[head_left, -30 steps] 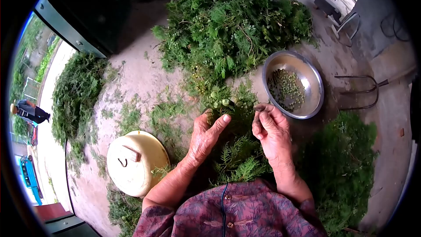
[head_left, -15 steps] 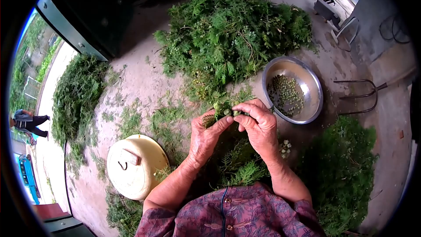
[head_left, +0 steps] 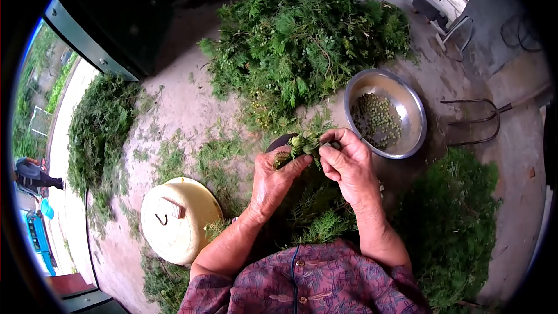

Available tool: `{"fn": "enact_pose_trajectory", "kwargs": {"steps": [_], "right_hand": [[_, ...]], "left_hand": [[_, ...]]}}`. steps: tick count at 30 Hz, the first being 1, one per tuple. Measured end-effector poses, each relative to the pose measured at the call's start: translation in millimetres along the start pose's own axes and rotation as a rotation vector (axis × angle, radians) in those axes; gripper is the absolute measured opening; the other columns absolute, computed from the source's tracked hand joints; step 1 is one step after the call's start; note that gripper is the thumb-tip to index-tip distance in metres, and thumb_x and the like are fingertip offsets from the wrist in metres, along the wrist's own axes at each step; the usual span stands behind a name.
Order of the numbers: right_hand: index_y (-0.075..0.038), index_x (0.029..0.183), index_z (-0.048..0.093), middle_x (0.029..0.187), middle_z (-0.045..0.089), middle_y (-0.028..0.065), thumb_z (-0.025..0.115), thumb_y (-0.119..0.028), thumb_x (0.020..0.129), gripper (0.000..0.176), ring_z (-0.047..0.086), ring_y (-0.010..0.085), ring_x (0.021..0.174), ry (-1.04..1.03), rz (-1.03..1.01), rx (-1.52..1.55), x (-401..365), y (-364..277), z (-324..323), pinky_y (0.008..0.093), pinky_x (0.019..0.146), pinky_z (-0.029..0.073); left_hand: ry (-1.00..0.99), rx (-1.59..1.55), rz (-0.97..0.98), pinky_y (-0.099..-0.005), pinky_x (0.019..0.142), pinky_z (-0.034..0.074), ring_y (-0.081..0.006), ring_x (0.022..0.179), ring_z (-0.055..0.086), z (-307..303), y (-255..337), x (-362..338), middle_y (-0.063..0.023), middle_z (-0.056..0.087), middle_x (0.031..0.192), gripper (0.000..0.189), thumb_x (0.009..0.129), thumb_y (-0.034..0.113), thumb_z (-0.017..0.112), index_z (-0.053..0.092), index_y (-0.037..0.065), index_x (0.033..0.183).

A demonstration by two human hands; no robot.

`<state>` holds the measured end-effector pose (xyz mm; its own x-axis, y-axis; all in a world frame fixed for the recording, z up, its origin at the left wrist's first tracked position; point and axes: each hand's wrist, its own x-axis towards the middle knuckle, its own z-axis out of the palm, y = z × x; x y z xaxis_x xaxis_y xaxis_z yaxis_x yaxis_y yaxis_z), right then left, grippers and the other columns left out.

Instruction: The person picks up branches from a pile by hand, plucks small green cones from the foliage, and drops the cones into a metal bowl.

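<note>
My left hand (head_left: 272,181) is closed around a small evergreen sprig (head_left: 306,144) with pale green cones, holding it between thumb and fingers in front of my chest. The fingertips of my right hand (head_left: 353,163) pinch at the sprig's right end; exactly what lies between them is partly hidden. Just beyond and to the right stands a steel basin (head_left: 414,107) holding many small green cones (head_left: 376,121). Loose green foliage (head_left: 325,227) lies under my forearms, over my lap.
A large heap of evergreen branches (head_left: 308,46) lies ahead, with more piles at left (head_left: 99,134) and right (head_left: 450,221). An upturned cream-coloured tub (head_left: 174,238) sits left. A metal fork head (head_left: 494,122) lies right. Another person (head_left: 35,174) is outside at far left.
My right hand has shifted slightly right and turned, its fingers now curled at the sprig's right side. My left hand stays nearly in place. The person outside has bent or moved slightly.
</note>
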<state>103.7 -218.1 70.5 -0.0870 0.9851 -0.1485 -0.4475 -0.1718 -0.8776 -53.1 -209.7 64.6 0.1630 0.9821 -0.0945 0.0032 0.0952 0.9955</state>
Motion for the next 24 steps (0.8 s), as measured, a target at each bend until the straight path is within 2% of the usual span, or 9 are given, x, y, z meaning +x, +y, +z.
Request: {"fn": "enact_pose_trajectory", "kwargs": {"steps": [1, 3, 5, 8, 11, 17, 18, 21, 24], "right_hand": [[-0.001, 0.097, 0.054, 0.073, 0.055, 0.0028, 0.065, -0.01, 0.078, 0.024, 0.049, 0.0047, 0.059, 0.052, -0.036, -0.174, 0, 3, 5, 0.0169, 0.049, 0.039], [0.001, 0.095, 0.056, 0.072, 0.055, 0.0011, 0.068, -0.012, 0.076, 0.025, 0.048, 0.0055, 0.054, 0.048, -0.327, -0.57, 5, 16, 3, 0.0194, 0.049, 0.041], [0.001, 0.093, 0.057, 0.073, 0.054, 0.0016, 0.066, -0.01, 0.078, 0.021, 0.047, 0.0055, 0.053, 0.04, -0.348, -0.604, 4, 16, 7, 0.0195, 0.046, 0.038], [0.0, 0.091, 0.057, 0.074, 0.054, 0.0037, 0.062, -0.012, 0.081, 0.016, 0.046, 0.0072, 0.052, -0.039, 0.095, 0.022, 3, 17, -2, 0.0194, 0.043, 0.035], [-0.001, 0.089, 0.057, 0.074, 0.055, 0.0044, 0.058, -0.016, 0.085, 0.016, 0.045, 0.0093, 0.051, 0.019, 0.163, 0.485, 5, 22, -14, 0.019, 0.041, 0.032], [-0.002, 0.098, 0.054, 0.078, 0.057, 0.0061, 0.057, -0.016, 0.085, 0.019, 0.051, 0.0119, 0.056, 0.085, 0.083, 0.473, 0, -8, -3, 0.02, 0.041, 0.034], [-0.002, 0.098, 0.054, 0.078, 0.057, 0.0054, 0.058, -0.015, 0.085, 0.019, 0.051, 0.0113, 0.055, 0.083, 0.089, 0.504, 0, -10, -2, 0.0199, 0.042, 0.035], [-0.002, 0.1, 0.055, 0.076, 0.057, 0.0036, 0.06, -0.014, 0.083, 0.022, 0.051, 0.009, 0.056, -0.114, 0.058, 0.362, 2, -8, -12, 0.0189, 0.045, 0.037], [-0.001, 0.101, 0.058, 0.073, 0.056, 0.0022, 0.062, -0.016, 0.082, 0.025, 0.05, 0.0073, 0.057, -0.102, -0.037, -0.264, 1, -15, -2, 0.0187, 0.05, 0.039]], "left_hand": [[0.003, 0.023, 0.031, -0.022, 0.05, 0.036, -0.0047, 0.056, 0.044, 2, 0, -1, 0.0037, 0.054, 0.062, 0.011, 0.078, 0.013, 0.066, 0.062, 0.003, 0.076], [0.003, 0.079, 0.087, -0.0221, 0.051, 0.036, -0.0044, 0.057, 0.044, 2, -3, -1, 0.0041, 0.054, 0.062, 0.011, 0.078, 0.013, 0.065, 0.062, 0.003, 0.077], [-0.006, 0.142, 0.137, -0.0221, 0.051, 0.036, -0.0042, 0.057, 0.044, -1, -10, 0, 0.0046, 0.054, 0.062, 0.01, 0.079, 0.013, 0.065, 0.062, 0.003, 0.077], [-0.072, 0.031, -0.048, -0.0224, 0.052, 0.036, -0.0044, 0.058, 0.043, -4, -2, 1, 0.0047, 0.054, 0.063, 0.009, 0.079, 0.012, 0.065, 0.063, 0.003, 0.078], [-0.098, -0.006, -0.101, -0.0222, 0.053, 0.036, -0.0045, 0.057, 0.042, -6, 3, 1, 0.0049, 0.054, 0.063, 0.01, 0.078, 0.013, 0.066, 0.062, 0.004, 0.078], [-0.132, 0.16, -0.05, -0.0259, 0.056, 0.041, -0.0074, 0.059, 0.046, -2, -1, 1, -0.0006, 0.055, 0.061, 0.016, 0.078, 0.015, 0.067, 0.061, 0.0, 0.081], [-0.099, 0.181, 0.062, -0.0243, 0.052, 0.038, -0.0062, 0.057, 0.047, -2, -11, 2, 0.0012, 0.057, 0.062, 0.018, 0.075, 0.019, 0.07, 0.063, 0.002, 0.077], [-0.054, 0.331, 0.281, -0.0272, 0.055, 0.04, -0.0082, 0.061, 0.048, 0, -17, 3, -0.0031, 0.06, 0.07, 0.02, 0.075, 0.018, 0.07, 0.062, 0.0, 0.08], [-0.11, 0.335, 0.181, -0.0287, 0.058, 0.042, -0.0101, 0.064, 0.049, -2, -20, 4, -0.007, 0.062, 0.076, 0.021, 0.074, 0.016, 0.071, 0.061, 0.0, 0.084]]}}
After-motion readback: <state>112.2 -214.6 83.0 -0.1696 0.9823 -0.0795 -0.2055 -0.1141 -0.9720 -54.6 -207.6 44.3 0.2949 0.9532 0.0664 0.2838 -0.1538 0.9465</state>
